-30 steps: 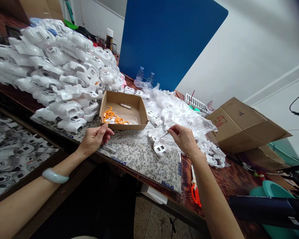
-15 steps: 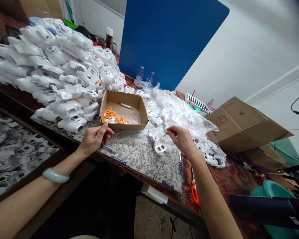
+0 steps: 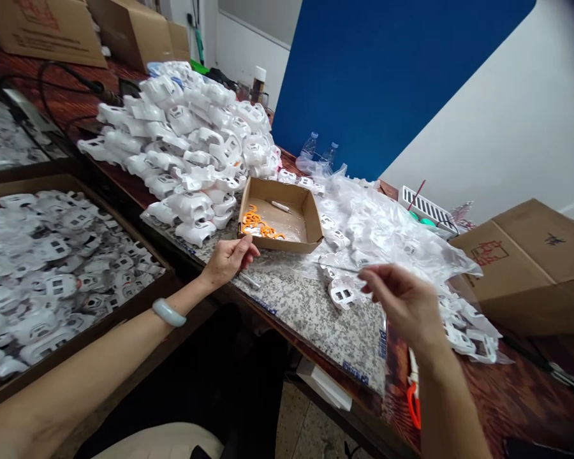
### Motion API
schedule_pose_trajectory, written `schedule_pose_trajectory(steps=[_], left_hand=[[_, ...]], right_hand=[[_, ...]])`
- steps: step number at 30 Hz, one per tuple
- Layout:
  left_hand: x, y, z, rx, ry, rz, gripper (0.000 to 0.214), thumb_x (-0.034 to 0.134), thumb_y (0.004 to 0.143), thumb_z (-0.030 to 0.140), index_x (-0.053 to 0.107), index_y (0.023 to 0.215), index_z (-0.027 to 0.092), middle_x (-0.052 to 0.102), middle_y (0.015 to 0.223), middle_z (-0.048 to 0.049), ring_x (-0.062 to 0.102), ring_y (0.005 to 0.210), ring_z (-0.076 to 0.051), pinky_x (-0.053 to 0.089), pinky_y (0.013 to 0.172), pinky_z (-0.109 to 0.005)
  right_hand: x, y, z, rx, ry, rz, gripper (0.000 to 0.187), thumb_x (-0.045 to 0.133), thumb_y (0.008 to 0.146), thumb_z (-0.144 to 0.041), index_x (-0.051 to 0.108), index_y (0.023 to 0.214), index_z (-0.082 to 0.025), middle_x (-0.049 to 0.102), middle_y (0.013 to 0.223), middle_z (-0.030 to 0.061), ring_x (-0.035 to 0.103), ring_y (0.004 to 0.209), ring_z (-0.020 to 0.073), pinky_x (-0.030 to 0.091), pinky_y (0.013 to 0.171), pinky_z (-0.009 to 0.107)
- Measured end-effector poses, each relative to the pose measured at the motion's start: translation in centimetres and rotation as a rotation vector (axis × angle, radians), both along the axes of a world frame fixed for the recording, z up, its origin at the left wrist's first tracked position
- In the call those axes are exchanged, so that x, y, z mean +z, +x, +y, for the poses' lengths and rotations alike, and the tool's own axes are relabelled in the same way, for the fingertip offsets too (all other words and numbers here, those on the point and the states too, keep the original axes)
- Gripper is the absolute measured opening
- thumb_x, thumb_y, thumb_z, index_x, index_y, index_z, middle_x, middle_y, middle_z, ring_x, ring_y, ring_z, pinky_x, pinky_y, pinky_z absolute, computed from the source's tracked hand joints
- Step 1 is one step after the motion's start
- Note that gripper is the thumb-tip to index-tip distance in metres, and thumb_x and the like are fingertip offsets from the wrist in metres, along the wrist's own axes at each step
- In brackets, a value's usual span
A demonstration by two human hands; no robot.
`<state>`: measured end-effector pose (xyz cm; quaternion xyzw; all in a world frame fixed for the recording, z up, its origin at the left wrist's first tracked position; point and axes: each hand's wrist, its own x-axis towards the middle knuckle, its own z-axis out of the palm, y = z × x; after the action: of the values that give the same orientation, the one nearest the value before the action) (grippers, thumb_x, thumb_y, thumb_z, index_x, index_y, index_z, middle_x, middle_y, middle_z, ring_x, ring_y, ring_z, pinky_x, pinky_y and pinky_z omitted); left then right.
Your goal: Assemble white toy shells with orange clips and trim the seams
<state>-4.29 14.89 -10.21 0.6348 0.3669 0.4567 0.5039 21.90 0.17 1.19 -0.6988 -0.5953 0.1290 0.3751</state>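
My view had swung left since the earlier frame, bringing in a brown wooden tray of white plastic parts. My right hand had risen, blurred, its fingertips pinched on a thin steel pick above a white moulded plastic housing on the speckled granite slab. My left hand stayed loosely curled, empty, near the slab's edge

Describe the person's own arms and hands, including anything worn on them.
The left hand and right hand are bare, without gloves, and the forearms show no sleeves. A smooth, pale blue-green bangle, possibly jade, circles the left arm near the wrist. The right wrist shows no bangle.
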Motion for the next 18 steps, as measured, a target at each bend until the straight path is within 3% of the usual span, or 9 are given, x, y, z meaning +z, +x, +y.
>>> schedule_pose_trajectory(steps=[3, 7, 18], left_hand=[[0.0, 0.0, -0.1, -0.007, 0.002, 0.000, 0.052, 0.042, 0.087, 0.055, 0.066, 0.070, 0.013, 0.055, 0.055, -0.0009, 0.050, 0.043, -0.008, 0.035, 0.040, -0.020], [0.1, 0.0, -0.2, -0.012, 0.005, -0.002, 0.052, 0.042, 0.087, 0.056, 0.066, 0.070, 0.013, 0.055, 0.055, -0.0007, 0.050, 0.043, -0.008, 0.034, 0.040, -0.020], [0.0, 0.0, -0.1, 0.015, -0.014, 0.029, 0.055, 0.042, 0.084, 0.060, 0.066, 0.070, 0.013, 0.055, 0.055, -0.0001, 0.050, 0.044, -0.008, 0.035, 0.042, -0.020]], right_hand=[[-3.8, -2.7, -0.9, 0.124, -0.108, 0.214, 0.028, 0.061, 0.080, -0.045, 0.065, 0.087, -0.018, 0.065, 0.071, 0.0034, 0.059, 0.061, 0.0155, 0.047, 0.053, 0.027], [-7.6, -5.2, -1.4, 0.123, -0.132, 0.310, 0.024, 0.061, 0.081, -0.042, 0.065, 0.082, -0.019, 0.065, 0.070, 0.0027, 0.059, 0.063, 0.0151, 0.046, 0.059, 0.027], [-9.6, -6.8, -1.2, 0.113, -0.039, 0.310, 0.023, 0.059, 0.083, -0.040, 0.064, 0.084, -0.018, 0.066, 0.072, 0.0022, 0.061, 0.065, 0.0137, 0.048, 0.062, 0.024]])
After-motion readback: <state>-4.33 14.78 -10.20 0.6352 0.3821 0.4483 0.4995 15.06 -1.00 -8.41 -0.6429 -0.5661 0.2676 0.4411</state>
